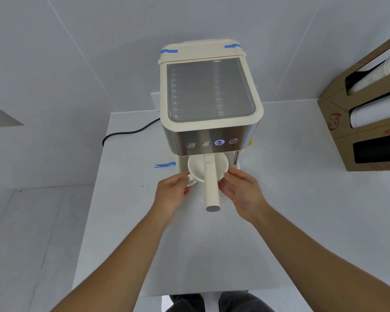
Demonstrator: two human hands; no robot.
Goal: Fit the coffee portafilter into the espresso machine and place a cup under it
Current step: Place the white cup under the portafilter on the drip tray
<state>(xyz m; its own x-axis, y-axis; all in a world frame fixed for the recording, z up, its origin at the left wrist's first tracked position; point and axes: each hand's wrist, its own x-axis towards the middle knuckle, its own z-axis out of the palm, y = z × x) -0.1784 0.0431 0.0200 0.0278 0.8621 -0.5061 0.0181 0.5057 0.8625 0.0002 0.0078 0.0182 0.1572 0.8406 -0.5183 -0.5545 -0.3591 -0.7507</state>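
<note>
A cream and steel espresso machine [209, 93] stands on the white table, one front button lit blue. The portafilter's cream handle [212, 185] sticks straight out toward me from under the machine's front; its head is hidden beneath the panel. Below the handle sits a white cup [197, 167] on the machine's base. My left hand [172, 194] touches the cup's left side with its fingertips. My right hand [241, 194] holds the cup's right side, fingers curled at the rim. The two hands cradle the cup between them.
The white table [126, 221] ends near me at the bottom. A black power cord [126, 132] runs off the machine's left rear. Blue tape [164, 165] marks the table left of the machine. A cardboard cup dispenser [367, 118] stands at the right.
</note>
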